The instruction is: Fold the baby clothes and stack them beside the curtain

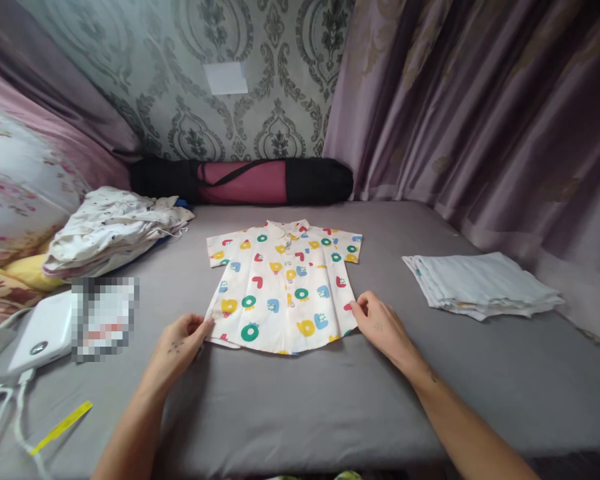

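Note:
A small white short-sleeved shirt (280, 293) with a collar, front buttons and colourful printed shapes lies spread face up on the grey-covered bed (290, 413). Its collar points away from me. At the lower left corner of the hem, my left hand (183, 340) pinches the cloth between thumb and fingers. My right hand (380, 323) grips the opposite hem corner in the same way. Both sleeves lie out to the sides.
Folded pale cloths (485, 283) are stacked at the right. To the left sit crumpled white clothing (110, 227), a white power bank (45, 330) with cables and a yellow strip (63, 427). A black and maroon bag (245, 181) lies along the wall; curtains (470, 100) hang at right.

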